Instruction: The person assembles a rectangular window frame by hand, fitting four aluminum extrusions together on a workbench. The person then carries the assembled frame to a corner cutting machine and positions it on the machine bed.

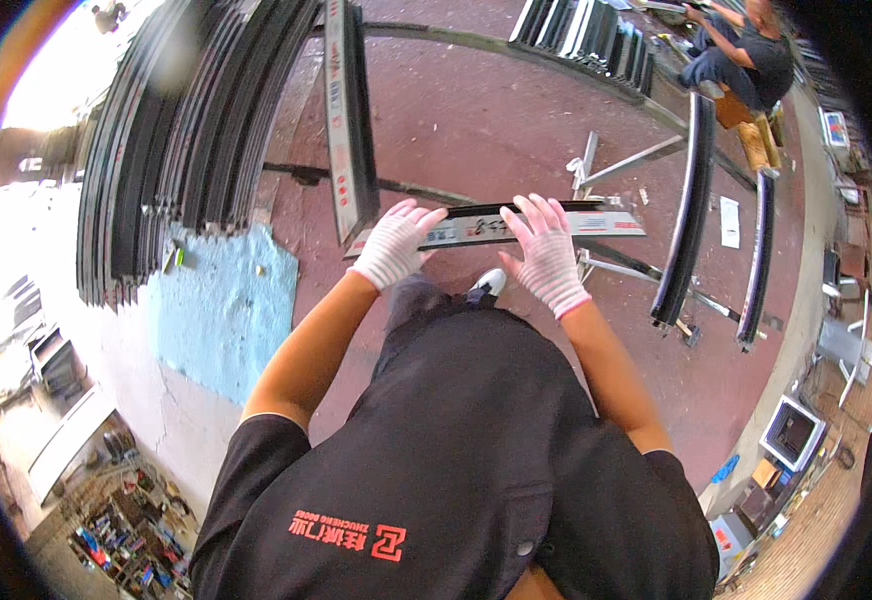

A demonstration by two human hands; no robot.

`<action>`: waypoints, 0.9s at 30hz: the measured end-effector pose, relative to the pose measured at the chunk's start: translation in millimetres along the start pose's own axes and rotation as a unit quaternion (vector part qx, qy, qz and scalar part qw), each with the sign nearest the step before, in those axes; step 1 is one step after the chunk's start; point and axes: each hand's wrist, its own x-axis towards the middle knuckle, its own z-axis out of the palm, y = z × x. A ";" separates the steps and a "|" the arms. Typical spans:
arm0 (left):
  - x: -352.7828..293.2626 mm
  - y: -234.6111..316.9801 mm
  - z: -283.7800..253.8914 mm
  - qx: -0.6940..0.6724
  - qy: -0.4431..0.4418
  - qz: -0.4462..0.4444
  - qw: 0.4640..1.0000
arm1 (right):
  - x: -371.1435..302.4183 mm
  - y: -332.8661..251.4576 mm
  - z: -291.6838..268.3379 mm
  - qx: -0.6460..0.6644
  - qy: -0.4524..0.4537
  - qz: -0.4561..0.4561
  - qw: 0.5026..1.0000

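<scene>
Both my hands wear white-and-pink gloves and are at a dark metal profile (481, 228) with a pale printed film along its face. My left hand (396, 242) is closed on it toward its left end, fingers curled over the upper edge. My right hand (548, 255) grips it right of the middle, with fingers over the far edge and thumb on the near side. The left end of this crosswise profile meets a long upright profile (349, 130) at a corner; whether the two are joined cannot be made out.
Many long dark profiles (171, 150) are stacked at left, above a light-blue sheet (226, 310). Another bundle (586, 40) lies at the far side. Two dark profiles (691, 210) rest on metal supports (636, 158) at right. A seated person (746, 55) works at the far right.
</scene>
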 end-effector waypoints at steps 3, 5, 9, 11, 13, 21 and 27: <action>-9.1 -2.4 -6.6 -0.053 0.048 -0.003 0.997 | 26.7 -3.8 19.5 -0.014 -0.075 -0.033 0.997; -32.7 -16.3 -14.8 -0.132 0.153 -0.036 0.979 | 33.9 -1.4 25.4 -0.003 -0.082 -0.059 0.995; -78.7 -59.9 -6.9 -0.236 0.381 -0.247 0.859 | 37.8 -1.5 30.9 0.004 -0.053 -0.082 0.995; -102.2 -81.3 -3.5 -0.325 0.290 -0.437 0.787 | 41.6 -1.2 32.0 -0.014 -0.074 -0.088 0.993; -109.0 -91.9 5.1 -0.459 0.255 -0.431 0.733 | 44.3 -0.4 31.5 -0.019 -0.084 -0.103 0.991; -102.2 -94.6 11.5 -0.498 0.178 -0.409 0.744 | 48.3 3.3 31.4 -0.032 -0.082 -0.111 0.990; -97.4 -91.7 -2.8 -0.503 0.097 -0.399 0.761 | 46.8 4.9 33.8 -0.013 -0.061 -0.103 0.993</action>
